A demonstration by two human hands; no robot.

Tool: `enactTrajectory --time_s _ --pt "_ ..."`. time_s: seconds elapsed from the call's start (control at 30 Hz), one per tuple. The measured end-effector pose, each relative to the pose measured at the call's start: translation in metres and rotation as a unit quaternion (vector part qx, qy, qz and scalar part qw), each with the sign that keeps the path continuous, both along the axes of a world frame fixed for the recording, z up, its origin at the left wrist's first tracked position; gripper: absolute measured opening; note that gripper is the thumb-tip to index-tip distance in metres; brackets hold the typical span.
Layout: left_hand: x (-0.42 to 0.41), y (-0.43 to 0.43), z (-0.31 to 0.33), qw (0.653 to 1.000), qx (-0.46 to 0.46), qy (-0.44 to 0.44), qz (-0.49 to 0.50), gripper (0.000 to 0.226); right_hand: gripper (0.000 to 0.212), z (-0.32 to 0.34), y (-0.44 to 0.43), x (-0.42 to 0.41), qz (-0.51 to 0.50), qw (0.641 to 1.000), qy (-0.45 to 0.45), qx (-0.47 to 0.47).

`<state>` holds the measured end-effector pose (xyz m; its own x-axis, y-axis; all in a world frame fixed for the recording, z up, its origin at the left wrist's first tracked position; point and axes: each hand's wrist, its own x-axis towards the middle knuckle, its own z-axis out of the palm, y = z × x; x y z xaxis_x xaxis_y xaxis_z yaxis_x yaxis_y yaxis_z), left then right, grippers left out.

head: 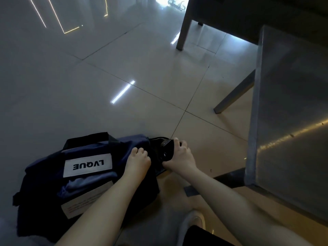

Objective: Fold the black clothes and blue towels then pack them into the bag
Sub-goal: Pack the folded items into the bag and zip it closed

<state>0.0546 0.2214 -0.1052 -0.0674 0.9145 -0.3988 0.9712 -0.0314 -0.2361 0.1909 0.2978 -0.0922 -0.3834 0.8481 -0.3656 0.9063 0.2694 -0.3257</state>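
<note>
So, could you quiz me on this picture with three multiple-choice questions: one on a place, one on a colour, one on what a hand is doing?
1. Where does the bag sit?
A. on a metal table
B. on the tiled floor
C. on a chair

2. What colour is the bag's label?
A. white with black letters
B. red
C. yellow

3. What is the right hand doing?
A. hanging idle
B. lying flat on the tiles
C. holding a black item at the bag's end

Answers:
1 B: tiles show all round the bag.
2 A: the white patch reads LVQUE in black.
3 C: its fingers curl round the black item.
</note>
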Motion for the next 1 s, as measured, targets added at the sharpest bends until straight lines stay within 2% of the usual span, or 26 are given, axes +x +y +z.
enactTrajectory --time_s 0.13,0.47,0.57,0.67,0.77,0.87,1.0 --pt "0.001 0.004 -0.006 1.0 0.018 -0.003 0.008 0.03 0.092 -0.008 0.003 -0.006 -0.013 1.0 0.012 -0.016" --pt "0.006 0.003 -0.015 0.999 -0.001 0.029 -0.015 0.021 0.095 -0.037 0.006 -0.009 -0.056 0.995 0.056 -0.062" --pt "0.001 0.005 -0.009 1.0 -0.003 0.016 0.018 0.021 0.093 -0.041 0.008 -0.006 -0.059 0.993 0.073 -0.067" --pt "-0.005 0.012 0.005 0.994 0.006 -0.061 0.086 0.02 0.091 -0.042 0.009 -0.003 -0.052 0.991 0.099 -0.07" --pt "-0.014 0.02 0.024 0.978 0.015 -0.154 0.142 0.016 0.098 -0.045 0.008 -0.003 -0.046 0.989 0.114 -0.08" --pt "-0.026 0.023 0.037 0.944 0.013 -0.264 0.198 0.012 0.102 -0.05 0.005 -0.007 -0.028 0.988 0.122 -0.095" --pt "-0.04 0.024 0.045 0.898 0.016 -0.367 0.243 0.019 0.102 -0.057 0.002 -0.012 -0.002 0.982 0.14 -0.125"
